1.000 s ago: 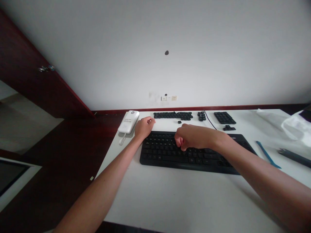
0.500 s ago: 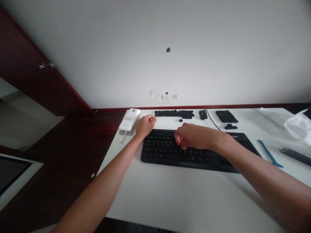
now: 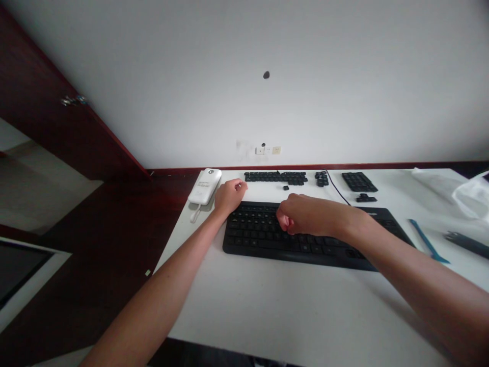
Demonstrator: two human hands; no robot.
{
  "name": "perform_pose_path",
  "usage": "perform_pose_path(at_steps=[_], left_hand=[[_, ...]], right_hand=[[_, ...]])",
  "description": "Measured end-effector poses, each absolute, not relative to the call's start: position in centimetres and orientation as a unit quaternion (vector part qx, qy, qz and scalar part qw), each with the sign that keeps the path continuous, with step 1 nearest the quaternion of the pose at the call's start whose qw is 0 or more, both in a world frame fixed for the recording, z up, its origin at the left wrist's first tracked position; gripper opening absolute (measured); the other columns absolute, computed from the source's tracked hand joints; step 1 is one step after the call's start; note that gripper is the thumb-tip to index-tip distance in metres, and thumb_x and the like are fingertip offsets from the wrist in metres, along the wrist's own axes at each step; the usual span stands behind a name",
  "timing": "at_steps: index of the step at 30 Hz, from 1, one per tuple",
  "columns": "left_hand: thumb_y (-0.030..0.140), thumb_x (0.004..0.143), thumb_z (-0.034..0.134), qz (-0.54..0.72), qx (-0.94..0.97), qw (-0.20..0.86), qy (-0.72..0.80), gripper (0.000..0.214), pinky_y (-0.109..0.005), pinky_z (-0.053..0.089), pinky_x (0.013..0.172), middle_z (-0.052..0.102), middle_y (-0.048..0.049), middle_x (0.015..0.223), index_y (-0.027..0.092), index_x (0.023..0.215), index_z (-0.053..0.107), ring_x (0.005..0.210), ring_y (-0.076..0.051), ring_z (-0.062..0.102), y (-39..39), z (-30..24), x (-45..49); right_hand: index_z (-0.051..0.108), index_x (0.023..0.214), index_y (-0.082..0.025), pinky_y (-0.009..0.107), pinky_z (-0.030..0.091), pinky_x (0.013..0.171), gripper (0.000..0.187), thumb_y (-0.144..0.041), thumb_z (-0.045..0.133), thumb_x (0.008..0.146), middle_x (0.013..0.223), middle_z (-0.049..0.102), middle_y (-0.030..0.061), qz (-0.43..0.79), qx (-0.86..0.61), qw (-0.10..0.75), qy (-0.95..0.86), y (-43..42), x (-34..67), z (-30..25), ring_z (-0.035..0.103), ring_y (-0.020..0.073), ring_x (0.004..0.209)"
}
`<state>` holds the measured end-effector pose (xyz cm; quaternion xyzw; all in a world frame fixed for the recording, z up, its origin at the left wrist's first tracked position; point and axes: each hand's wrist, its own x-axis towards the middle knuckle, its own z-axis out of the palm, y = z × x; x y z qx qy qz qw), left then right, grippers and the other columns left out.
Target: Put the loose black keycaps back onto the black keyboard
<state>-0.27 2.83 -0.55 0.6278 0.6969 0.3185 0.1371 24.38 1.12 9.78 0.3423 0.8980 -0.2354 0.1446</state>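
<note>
A black keyboard (image 3: pixel 263 237) lies across the white table (image 3: pixel 275 306). My left hand (image 3: pixel 228 195) rests at the keyboard's far left corner with its fingers curled; what they hold, if anything, is hidden. Over the middle of the keys my right hand (image 3: pixel 301 214) is closed in a pinch, and what is between the fingers is too small to name. Behind the keyboard lie rows of loose black keycaps (image 3: pixel 275 177), a single keycap (image 3: pixel 285 188) and two smaller groups (image 3: pixel 321 179) (image 3: pixel 359 182).
A white power bank (image 3: pixel 205 186) with a short cord sits at the table's far left corner. A blue pry tool (image 3: pixel 426 241), a dark tool (image 3: pixel 468 244) and white plastic bags (image 3: pixel 473 196) lie at the right. A dark wooden door stands left.
Both hands stay where they were on the keyboard. Only the camera view has shifted slightly, so everything sits a little higher and to the right.
</note>
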Motion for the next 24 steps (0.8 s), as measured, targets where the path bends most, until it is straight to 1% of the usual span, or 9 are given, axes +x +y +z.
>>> perform_pose_path(at_steps=[5, 9, 14, 16, 19, 21, 24], left_hand=[[0.041, 0.097, 0.051, 0.312, 0.625, 0.141, 0.701, 0.034, -0.029, 0.037, 0.065, 0.078, -0.0059, 0.087, 0.023, 0.090, 0.078, 0.077, -0.021, 0.066, 2.8, -0.5, -0.3], [0.041, 0.097, 0.051, 0.313, 0.629, 0.134, 0.699, 0.034, -0.030, 0.036, 0.064, 0.077, -0.0055, 0.085, 0.023, 0.088, 0.078, 0.075, -0.021, 0.065, 2.8, -0.5, -0.2], [0.041, 0.098, 0.052, 0.313, 0.628, 0.139, 0.699, 0.033, -0.030, 0.038, 0.067, 0.078, -0.0058, 0.088, 0.023, 0.090, 0.079, 0.078, -0.021, 0.067, 2.8, -0.5, -0.2], [0.040, 0.098, 0.052, 0.316, 0.629, 0.139, 0.697, 0.032, -0.030, 0.039, 0.067, 0.078, -0.0057, 0.088, 0.023, 0.090, 0.079, 0.079, -0.021, 0.067, 2.7, -0.5, -0.2], [0.039, 0.098, 0.052, 0.315, 0.630, 0.136, 0.697, 0.032, -0.029, 0.039, 0.068, 0.078, -0.0056, 0.087, 0.023, 0.089, 0.079, 0.080, -0.022, 0.068, 2.7, -0.5, -0.2], [0.038, 0.098, 0.052, 0.316, 0.631, 0.134, 0.696, 0.032, -0.029, 0.039, 0.068, 0.078, -0.0057, 0.087, 0.023, 0.089, 0.079, 0.081, -0.022, 0.068, 2.7, -0.5, -0.2], [0.038, 0.098, 0.053, 0.315, 0.630, 0.132, 0.698, 0.031, -0.030, 0.039, 0.069, 0.078, -0.0058, 0.088, 0.024, 0.089, 0.079, 0.082, -0.022, 0.069, 2.7, -0.5, -0.2]], right_hand=[[0.073, 0.089, -0.022, 0.027, 0.039, 0.063, 0.024, -0.006, 0.062, 0.076, 0.084, 0.072, 0.0018, -0.237, 0.313, 0.143, 0.909, 1.2, 24.4, 10.1, 0.064, 0.0174, 0.074], [0.075, 0.091, -0.023, 0.027, 0.041, 0.064, 0.025, -0.007, 0.063, 0.075, 0.086, 0.073, 0.0015, -0.244, 0.319, 0.151, 0.903, 1.4, 24.4, 10.0, 0.065, 0.0179, 0.075], [0.073, 0.077, -0.021, 0.028, 0.039, 0.061, 0.010, -0.012, 0.069, 0.076, 0.079, 0.072, 0.0020, -0.239, 0.352, 0.167, 0.889, 1.1, 24.3, 10.0, 0.066, 0.0184, 0.071], [0.073, 0.074, -0.021, 0.028, 0.037, 0.059, 0.011, -0.012, 0.068, 0.076, 0.075, 0.071, 0.0022, -0.226, 0.356, 0.167, 0.891, 0.7, 24.1, 10.1, 0.065, 0.0183, 0.068], [0.073, 0.073, -0.021, 0.029, 0.033, 0.056, 0.017, -0.008, 0.063, 0.077, 0.071, 0.069, 0.0028, -0.179, 0.342, 0.151, 0.910, -0.1, 23.9, 10.0, 0.063, 0.0178, 0.063], [0.074, 0.076, -0.021, 0.029, 0.033, 0.056, 0.021, -0.005, 0.061, 0.076, 0.075, 0.071, 0.0029, -0.162, 0.335, 0.138, 0.918, -0.2, 23.9, 9.8, 0.064, 0.0178, 0.065], [0.077, 0.090, -0.023, 0.027, 0.041, 0.062, 0.024, -0.007, 0.066, 0.076, 0.086, 0.075, 0.0021, -0.195, 0.330, 0.131, 0.915, 0.7, 24.5, 9.4, 0.069, 0.0186, 0.076]])
